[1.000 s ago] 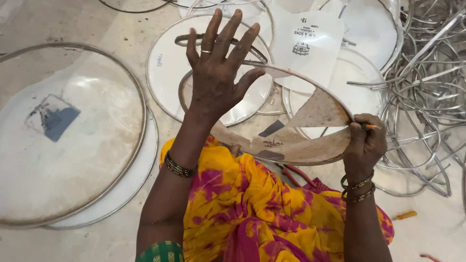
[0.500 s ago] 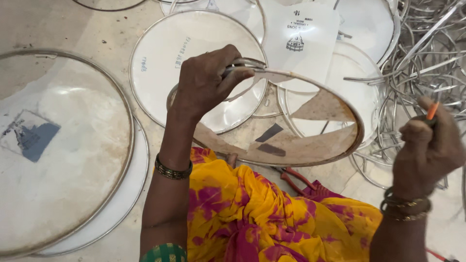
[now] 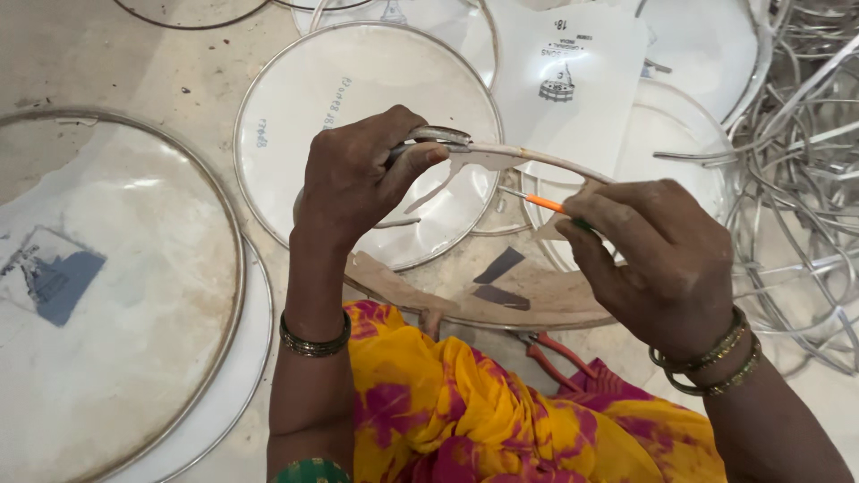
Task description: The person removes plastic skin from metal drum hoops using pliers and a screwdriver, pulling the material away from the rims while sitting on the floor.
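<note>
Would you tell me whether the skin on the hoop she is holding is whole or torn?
Torn. The hoop in the left hand keeps only ragged skin at its rim; its middle is open.

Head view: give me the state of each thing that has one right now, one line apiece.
Left hand: closed, gripping the far rim of the hoop.
Right hand: pinching the orange tool.
Orange tool: held, tip pointing at the rim.
Hoop: raised over the lap, its skin torn with ragged remnants.
Large drumhead: flat on the floor, stained.
White drumhead: flat, skin intact.
Bare metal rings: piled, tangled.
</note>
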